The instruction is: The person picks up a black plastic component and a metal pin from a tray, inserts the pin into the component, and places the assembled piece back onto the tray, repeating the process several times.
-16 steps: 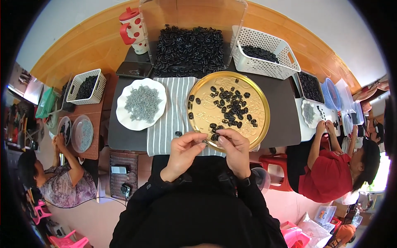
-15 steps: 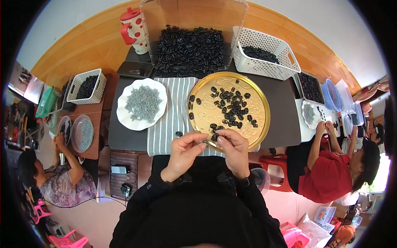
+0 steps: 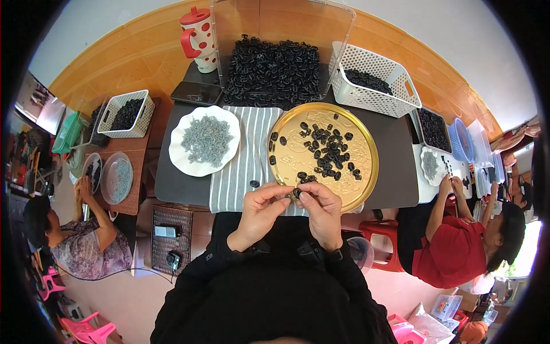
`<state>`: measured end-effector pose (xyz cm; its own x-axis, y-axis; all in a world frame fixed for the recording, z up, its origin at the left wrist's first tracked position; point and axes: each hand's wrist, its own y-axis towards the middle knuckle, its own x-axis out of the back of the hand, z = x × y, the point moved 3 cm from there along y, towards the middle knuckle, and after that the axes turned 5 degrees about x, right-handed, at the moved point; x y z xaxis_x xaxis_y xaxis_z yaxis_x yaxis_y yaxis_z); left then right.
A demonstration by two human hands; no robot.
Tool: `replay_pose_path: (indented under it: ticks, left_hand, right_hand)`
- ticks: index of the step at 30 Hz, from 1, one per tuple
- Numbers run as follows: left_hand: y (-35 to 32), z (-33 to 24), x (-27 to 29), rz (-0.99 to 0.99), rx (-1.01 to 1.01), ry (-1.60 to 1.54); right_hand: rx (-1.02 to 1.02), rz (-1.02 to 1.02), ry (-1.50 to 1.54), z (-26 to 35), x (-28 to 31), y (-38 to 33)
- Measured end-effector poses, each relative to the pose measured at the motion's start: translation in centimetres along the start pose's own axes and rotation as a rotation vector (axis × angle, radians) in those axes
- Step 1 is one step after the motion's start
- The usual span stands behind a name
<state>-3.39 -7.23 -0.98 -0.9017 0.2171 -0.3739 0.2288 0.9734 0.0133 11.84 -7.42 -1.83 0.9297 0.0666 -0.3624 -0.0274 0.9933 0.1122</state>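
Observation:
My left hand (image 3: 259, 214) is closed in a pinch at the front rim of a round gold tray (image 3: 372, 178). Between its fingertips is a small grey, screw-like piece, mostly hidden. Facing it, my right hand (image 3: 322, 213) pinches a small black plastic part (image 3: 297, 193), and the fingertips of both hands nearly meet there. Many similar black parts (image 3: 329, 152) lie loose on the tray. Left of it, a scalloped white plate (image 3: 177, 159) carries a heap of small grey screw-like pieces (image 3: 206, 140). One black part (image 3: 254, 184) rests on the striped cloth (image 3: 230, 192) beside my left hand.
Behind the tray, a clear bin (image 3: 338, 34) holds a black heap, next to a white perforated basket (image 3: 372, 103). A phone (image 3: 196, 93) and spotted tumbler (image 3: 200, 43) stand back left. People work at side tables: one in patterned clothing (image 3: 91, 252), another in red (image 3: 452, 252).
My hands have drawn closer together, bringing the small grey piece up to the black part. The whole view has shifted slightly, so the table things appear further right.

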Motion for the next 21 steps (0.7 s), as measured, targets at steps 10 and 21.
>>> replay_pose_path:
  ticks: [10, 21]
  left_hand:
    - [-0.33, 0.44, 0.07, -0.039, -0.009, -0.017]
    - [-0.38, 0.34, 0.18, -0.05, -0.013, 0.05]
  right_hand:
    - [0.025, -0.01, -0.075, -0.2, -0.14, -0.26]
    - [0.048, 0.018, -0.088, -0.02, -0.61, -0.27]
